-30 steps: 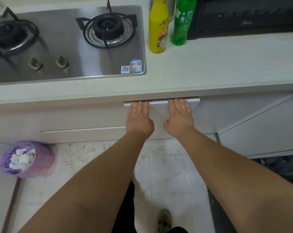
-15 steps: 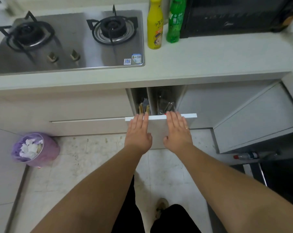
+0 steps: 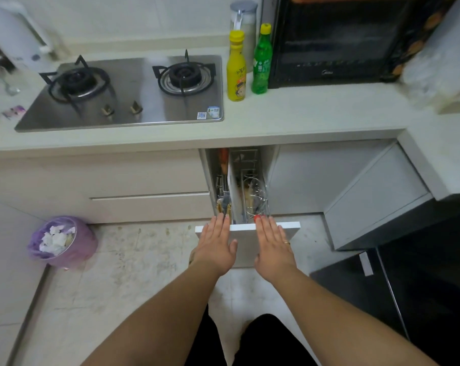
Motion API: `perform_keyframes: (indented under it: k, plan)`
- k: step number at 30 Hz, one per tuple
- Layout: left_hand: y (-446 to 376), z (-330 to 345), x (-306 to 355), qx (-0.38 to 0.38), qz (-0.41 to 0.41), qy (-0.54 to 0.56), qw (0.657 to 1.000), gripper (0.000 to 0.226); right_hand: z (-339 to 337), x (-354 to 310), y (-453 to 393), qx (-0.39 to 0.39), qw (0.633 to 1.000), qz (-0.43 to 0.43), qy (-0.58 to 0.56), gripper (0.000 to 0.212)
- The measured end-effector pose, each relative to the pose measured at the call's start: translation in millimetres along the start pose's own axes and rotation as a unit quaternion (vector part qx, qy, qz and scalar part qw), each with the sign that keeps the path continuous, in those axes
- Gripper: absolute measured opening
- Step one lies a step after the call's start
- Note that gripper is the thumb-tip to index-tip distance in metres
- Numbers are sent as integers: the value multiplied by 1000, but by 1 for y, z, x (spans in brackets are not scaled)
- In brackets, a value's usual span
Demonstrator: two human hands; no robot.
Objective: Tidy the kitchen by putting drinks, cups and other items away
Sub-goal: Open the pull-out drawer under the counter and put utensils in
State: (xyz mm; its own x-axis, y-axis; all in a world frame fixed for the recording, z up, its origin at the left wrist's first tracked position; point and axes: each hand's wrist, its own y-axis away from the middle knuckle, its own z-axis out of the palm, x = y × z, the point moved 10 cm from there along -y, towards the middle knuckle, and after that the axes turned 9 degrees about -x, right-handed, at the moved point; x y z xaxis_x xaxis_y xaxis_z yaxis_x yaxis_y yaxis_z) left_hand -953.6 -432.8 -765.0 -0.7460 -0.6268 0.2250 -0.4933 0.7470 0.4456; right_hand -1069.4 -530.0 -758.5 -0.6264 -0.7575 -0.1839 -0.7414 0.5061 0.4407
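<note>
A narrow white pull-out drawer (image 3: 292, 226) stands pulled far out from under the counter. Both hands lie over the top edge of its front panel: my left hand (image 3: 216, 241) on the left part, my right hand (image 3: 272, 244) on the right, fingers hooked over the edge. Inside, wire racks (image 3: 246, 165) hold utensils and what looks like a clear bottle with a red cap (image 3: 257, 196). On the counter above stand a yellow drink bottle (image 3: 236, 68) and a green soda bottle (image 3: 261, 62), side by side.
A two-burner gas hob (image 3: 123, 91) fills the counter's left. A black oven (image 3: 331, 40) sits right of the bottles, a tall jar (image 3: 243, 19) behind them. A white kettle (image 3: 15, 35) stands far left. A purple bin (image 3: 61, 241) is on the floor, left. A cabinet door (image 3: 376, 196) hangs open, right.
The drawer went from shut to pulled far out toward me, both hands staying on its front edge. The racks inside came into view and the camera drew back.
</note>
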Motion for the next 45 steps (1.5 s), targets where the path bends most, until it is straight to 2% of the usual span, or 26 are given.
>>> perform_keyframes:
  k: [5, 9, 13, 16, 19, 23, 27, 30, 34, 40, 43, 45]
  plan:
    - [10, 7, 3, -30, -7, 1, 1000, 71, 6, 0, 13, -12, 1000, 0, 2, 102]
    - [19, -10, 6, -45, -6, 14, 999, 71, -8, -3, 19, -51, 999, 1, -13, 94]
    - [28, -70, 8, -9, 9, 32, 999, 65, -55, -17, 22, -43, 999, -12, -11, 90]
    - [44, -124, -2, -14, 14, 72, 997, 54, -104, -43, 18, -34, 999, -31, 15, 86]
    - [61, -187, -27, 5, 14, 77, 997, 45, -160, -78, 8, -35, 997, -48, 39, 71]
    - [66, -289, -113, 60, -28, 92, 994, 54, -256, -154, -29, 31, 992, -90, 77, 54]
    - [71, -375, -223, 115, -83, 89, 986, 55, -322, -250, -73, 62, 986, -125, 95, 54]
    - [75, -431, -296, 148, -88, 79, 982, 53, -355, -329, -114, 75, 981, -146, 101, 56]
    - [81, -487, -395, 173, -102, 78, 977, 48, -373, -445, -170, 80, 974, -179, 115, 50]
    - [84, -531, -528, 189, -141, 77, 969, 40, -386, -622, -230, 88, 959, -252, 92, 51]
    - [73, -544, -583, 197, -154, 90, 964, 39, -382, -685, -255, 81, 952, -282, 90, 38]
    - [62, -550, -616, 193, -178, 102, 960, 43, -376, -713, -277, 74, 950, -293, 82, 43]
